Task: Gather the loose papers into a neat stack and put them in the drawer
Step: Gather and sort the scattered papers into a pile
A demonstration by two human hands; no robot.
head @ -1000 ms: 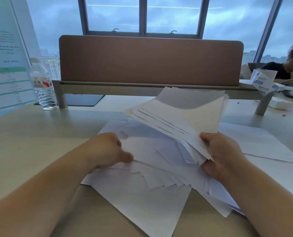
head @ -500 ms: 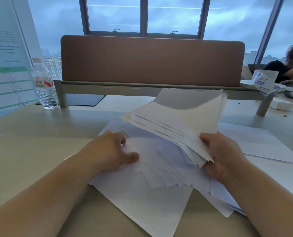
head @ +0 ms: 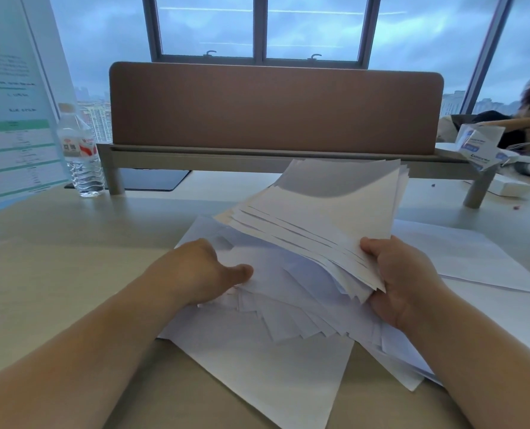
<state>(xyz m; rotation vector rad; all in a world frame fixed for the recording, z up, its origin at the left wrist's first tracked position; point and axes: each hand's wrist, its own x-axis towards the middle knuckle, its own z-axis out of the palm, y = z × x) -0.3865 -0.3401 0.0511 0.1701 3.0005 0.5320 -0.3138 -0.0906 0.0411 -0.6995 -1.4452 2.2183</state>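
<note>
Head view: right hand (head: 403,280) grips one fanned paper sheaf (head: 325,218) (sheets uncountable); left hand (head: 201,274) pinches loose sheets (head: 273,360); one bottle (head: 81,156).

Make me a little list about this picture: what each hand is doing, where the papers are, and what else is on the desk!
right hand: grips a fanned bundle of sheets, lifted off the desk
left hand: rests on the loose papers, thumb on top, other fingers hidden
loose papers: spread messily on the desk, more at the right
stack: not neat yet, edges uneven
drawer: not in view
bottle: upright, far left, beside a printed sign
divider: brown panel behind the papers
</note>
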